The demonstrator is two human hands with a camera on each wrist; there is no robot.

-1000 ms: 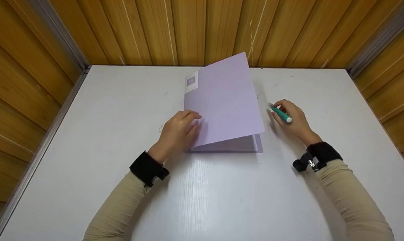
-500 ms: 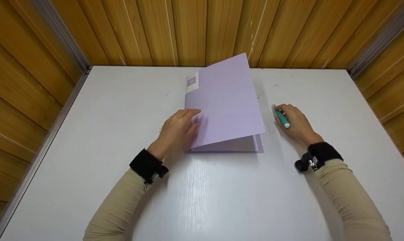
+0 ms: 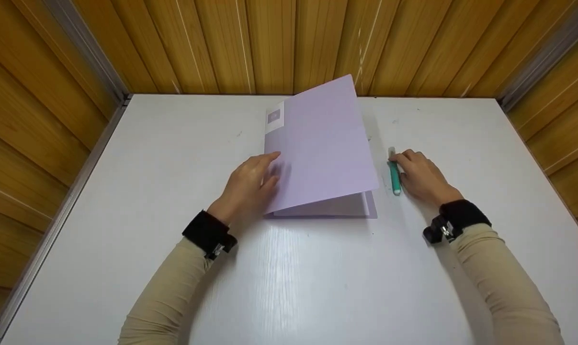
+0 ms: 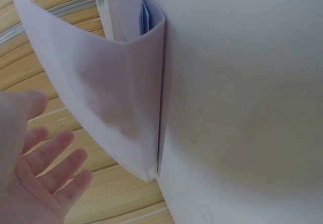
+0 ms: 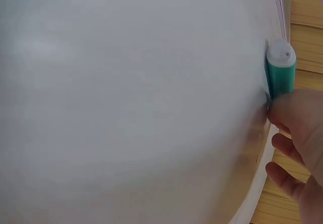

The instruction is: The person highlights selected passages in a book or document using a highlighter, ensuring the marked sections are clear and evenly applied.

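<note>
Lilac folder (image 3: 320, 148) — thin, matte plastic, lying between the two hands on the white table (image 3: 317, 278); front cover raised at a slant, loose sheets visible inside from the left wrist view. Left hand (image 3: 248, 187), fingers straight, props the cover from its spine side. Teal marker (image 3: 394, 175) — short cylinder, pale cap; a second ago lifted in the right hand (image 3: 420, 175), now flat on the table just beside the folder's open edge, fingertips resting on it, grip loosened. Wood-plank walls (image 3: 269, 43) beyond both hands.
</note>
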